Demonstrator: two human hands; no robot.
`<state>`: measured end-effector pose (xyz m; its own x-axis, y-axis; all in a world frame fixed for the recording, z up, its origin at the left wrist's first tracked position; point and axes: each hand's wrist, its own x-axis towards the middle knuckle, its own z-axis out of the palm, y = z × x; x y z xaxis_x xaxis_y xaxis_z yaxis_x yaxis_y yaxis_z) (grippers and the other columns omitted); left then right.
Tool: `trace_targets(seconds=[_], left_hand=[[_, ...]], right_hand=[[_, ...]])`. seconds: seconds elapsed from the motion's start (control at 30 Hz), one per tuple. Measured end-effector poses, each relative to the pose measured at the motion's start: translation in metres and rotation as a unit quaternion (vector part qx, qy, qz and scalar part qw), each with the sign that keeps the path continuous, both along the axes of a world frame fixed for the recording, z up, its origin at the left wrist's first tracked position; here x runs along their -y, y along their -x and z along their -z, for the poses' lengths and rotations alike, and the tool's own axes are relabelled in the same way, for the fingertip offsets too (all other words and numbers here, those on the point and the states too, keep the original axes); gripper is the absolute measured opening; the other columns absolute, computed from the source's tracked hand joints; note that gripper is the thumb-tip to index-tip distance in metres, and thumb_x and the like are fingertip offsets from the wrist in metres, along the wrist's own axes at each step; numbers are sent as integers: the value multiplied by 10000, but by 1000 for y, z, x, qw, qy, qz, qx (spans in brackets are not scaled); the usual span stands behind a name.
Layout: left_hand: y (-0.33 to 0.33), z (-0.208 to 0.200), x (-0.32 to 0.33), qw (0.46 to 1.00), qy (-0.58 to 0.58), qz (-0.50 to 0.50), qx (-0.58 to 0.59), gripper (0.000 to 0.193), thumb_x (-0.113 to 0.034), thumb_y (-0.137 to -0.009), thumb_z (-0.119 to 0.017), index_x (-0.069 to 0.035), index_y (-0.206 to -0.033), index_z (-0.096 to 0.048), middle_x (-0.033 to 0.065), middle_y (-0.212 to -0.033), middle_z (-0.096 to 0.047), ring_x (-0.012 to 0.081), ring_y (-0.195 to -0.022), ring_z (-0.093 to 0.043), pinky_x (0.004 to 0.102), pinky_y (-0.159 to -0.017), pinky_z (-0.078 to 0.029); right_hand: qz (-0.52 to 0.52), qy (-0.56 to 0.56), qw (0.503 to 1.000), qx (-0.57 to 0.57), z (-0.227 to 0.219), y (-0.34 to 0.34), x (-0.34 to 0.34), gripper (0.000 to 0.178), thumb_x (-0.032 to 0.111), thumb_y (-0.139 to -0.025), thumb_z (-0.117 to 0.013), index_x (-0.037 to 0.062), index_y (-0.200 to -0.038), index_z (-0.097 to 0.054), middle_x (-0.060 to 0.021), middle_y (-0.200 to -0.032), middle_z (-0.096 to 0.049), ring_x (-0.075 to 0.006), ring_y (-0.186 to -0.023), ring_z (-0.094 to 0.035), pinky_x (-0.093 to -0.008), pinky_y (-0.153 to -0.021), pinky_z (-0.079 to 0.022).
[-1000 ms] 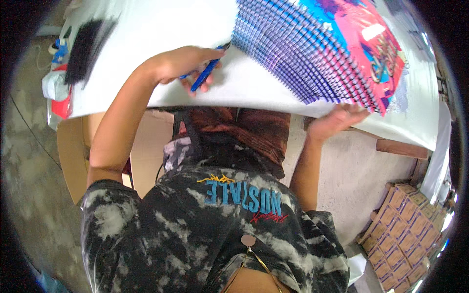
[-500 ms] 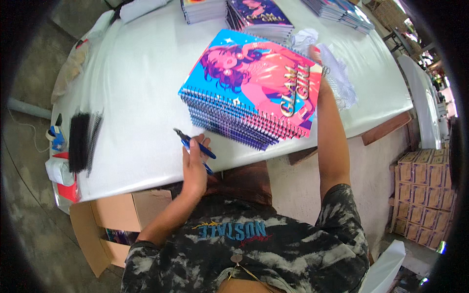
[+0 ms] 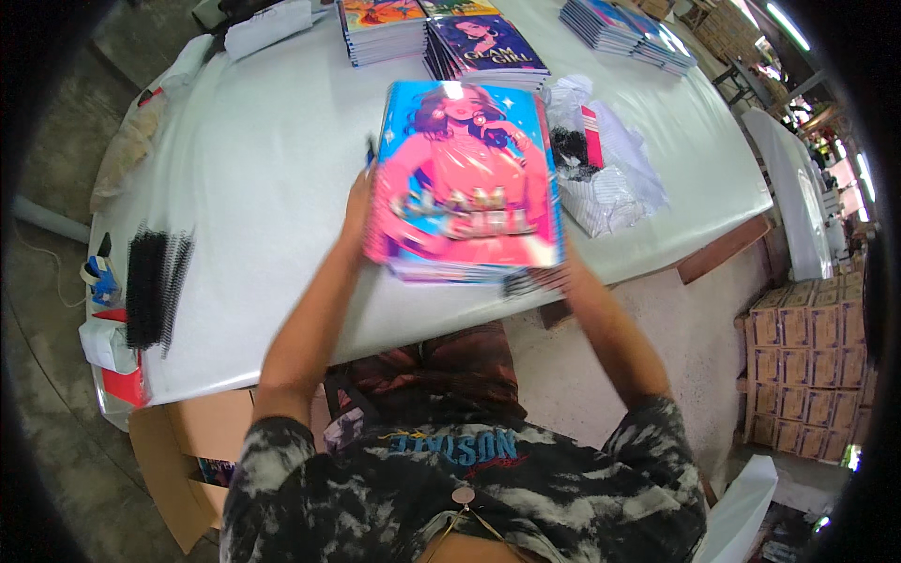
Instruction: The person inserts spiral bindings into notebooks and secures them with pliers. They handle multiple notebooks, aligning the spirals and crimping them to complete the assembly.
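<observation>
A stack of spiral notebooks [image 3: 469,178], its top cover pink and blue with a drawn figure, is between my two hands at the table's near side, smeared by motion. My left hand [image 3: 360,202] is closed at the stack's left side, its fingers mostly hidden behind the notebooks. From that hand pokes the dark tip of the blue-handled pliers [image 3: 371,152]. My right hand [image 3: 552,274] grips the stack's lower right corner, blurred, with its fingers partly hidden.
More notebook stacks [image 3: 488,47] stand at the far side, others [image 3: 627,36] at the far right. Crumpled plastic wrap [image 3: 615,202] lies right of my stack. Black spiral coils [image 3: 155,286] and a tape dispenser [image 3: 100,277] lie left. Below the table edge is an open carton [image 3: 174,469].
The notebook stack has turned so that its cover faces me upright. My left hand has moved from the table to its left side; my right hand has come down from its far right side.
</observation>
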<state>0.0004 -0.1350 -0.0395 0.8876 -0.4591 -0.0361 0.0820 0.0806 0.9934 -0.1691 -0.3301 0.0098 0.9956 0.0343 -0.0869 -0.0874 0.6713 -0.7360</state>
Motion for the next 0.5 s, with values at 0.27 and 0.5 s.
trace_targets(seconds=[0.27,0.5], left_hand=[[-87,-7,7,979,-91,159,89,449,-406,-918,-440,-8,-1105,-529,120,-1047,-604,187,-927,-580,330,-827,-458],[-41,14,-79,979,-32,-200,34,586,-493,-929,-352,66,-1042,-485,214,-1039,-610,266,-929,-599,316,-770,-461]], right_hand=[[365,74,928,-26,54,1,-115,716,522,-934,-277,38,-1424,-80,-86,-1493,-99,-202,-1370,-91,-365,-1102,-51],[360,73,928,57,70,-45,33,585,511,-934,-319,82,-1330,-359,-83,-1329,-423,-228,-1199,-420,-371,-1005,-331]])
